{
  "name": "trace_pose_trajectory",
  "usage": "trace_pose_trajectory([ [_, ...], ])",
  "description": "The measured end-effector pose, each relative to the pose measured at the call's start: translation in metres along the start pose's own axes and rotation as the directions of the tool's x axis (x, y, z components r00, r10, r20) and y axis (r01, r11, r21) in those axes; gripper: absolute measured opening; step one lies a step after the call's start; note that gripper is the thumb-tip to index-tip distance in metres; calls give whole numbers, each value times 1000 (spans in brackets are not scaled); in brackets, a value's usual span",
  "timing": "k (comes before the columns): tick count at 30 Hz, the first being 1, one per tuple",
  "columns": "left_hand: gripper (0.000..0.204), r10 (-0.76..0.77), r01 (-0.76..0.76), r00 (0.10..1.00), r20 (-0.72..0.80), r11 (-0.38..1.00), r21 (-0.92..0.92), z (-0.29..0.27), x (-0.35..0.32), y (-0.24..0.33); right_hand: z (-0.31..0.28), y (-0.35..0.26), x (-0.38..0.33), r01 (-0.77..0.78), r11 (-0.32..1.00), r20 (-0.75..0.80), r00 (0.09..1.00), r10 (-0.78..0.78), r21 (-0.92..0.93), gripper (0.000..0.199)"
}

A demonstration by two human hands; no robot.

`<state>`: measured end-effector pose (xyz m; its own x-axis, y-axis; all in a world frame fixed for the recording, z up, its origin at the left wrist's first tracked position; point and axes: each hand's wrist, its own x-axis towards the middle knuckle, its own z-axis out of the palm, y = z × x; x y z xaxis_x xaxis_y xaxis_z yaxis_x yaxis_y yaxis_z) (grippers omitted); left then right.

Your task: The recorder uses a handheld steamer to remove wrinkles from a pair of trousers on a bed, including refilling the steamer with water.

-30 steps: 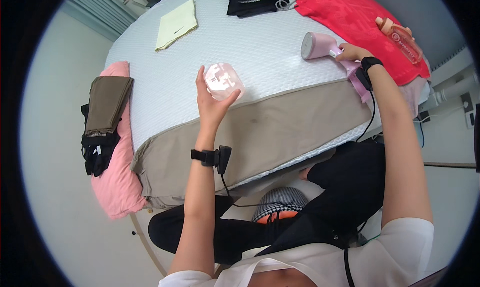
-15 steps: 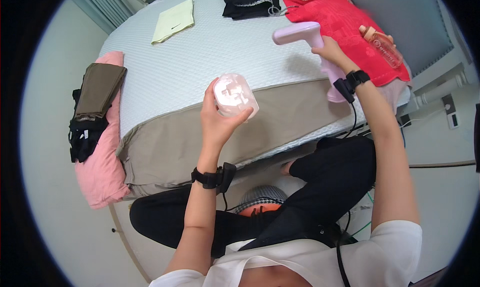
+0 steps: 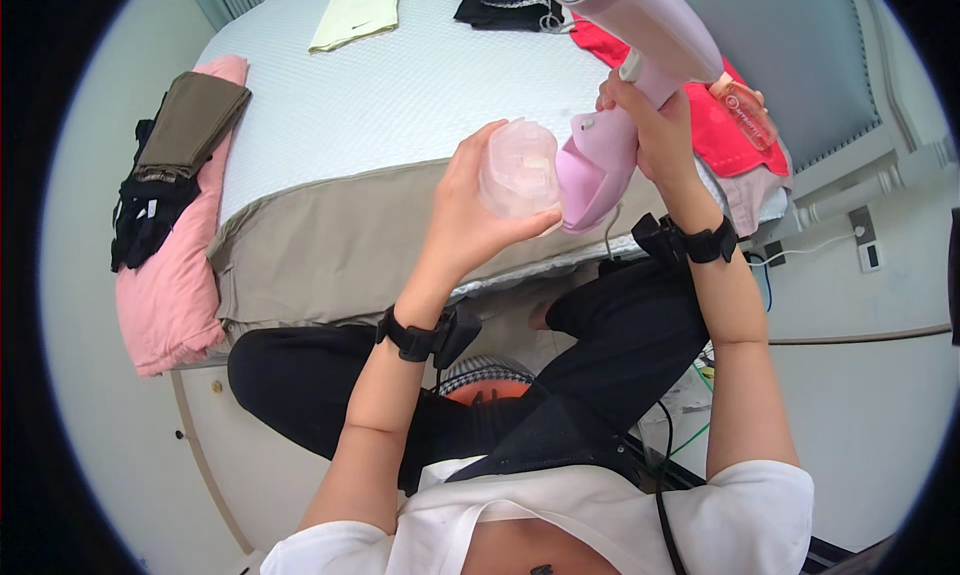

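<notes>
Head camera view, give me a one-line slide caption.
Left hand holds a translucent pink plastic attachment beside the lilac hair dryer gripped by the right hand.

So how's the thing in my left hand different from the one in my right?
The clear plastic attachment in your left hand is short, rounded and see-through; the hair dryer in your right hand is long, opaque and lilac. The attachment is cupped from the side, while the dryer is gripped by its handle with the barrel pointing up and away. The two touch at the dryer's lower end. Both are held above the bed.
</notes>
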<state>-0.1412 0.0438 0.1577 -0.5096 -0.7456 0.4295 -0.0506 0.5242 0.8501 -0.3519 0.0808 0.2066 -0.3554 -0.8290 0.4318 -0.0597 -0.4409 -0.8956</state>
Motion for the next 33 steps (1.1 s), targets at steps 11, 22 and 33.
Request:
trace_pose_trajectory([
  [11,87,31,-31,1000,6,997,71,-4,-6,-5,33,-6,-17,76,997,109,991,-79,32,8],
  [22,93,78,-80,996,33,994,73,8,-6,-7,40,-6,-34,93,993,112,990,-84,-71,22],
  [33,102,85,-85,994,70,996,-10,12,-11,-7,39,-4,-43,161,962,129,982,-135,-221,25],
])
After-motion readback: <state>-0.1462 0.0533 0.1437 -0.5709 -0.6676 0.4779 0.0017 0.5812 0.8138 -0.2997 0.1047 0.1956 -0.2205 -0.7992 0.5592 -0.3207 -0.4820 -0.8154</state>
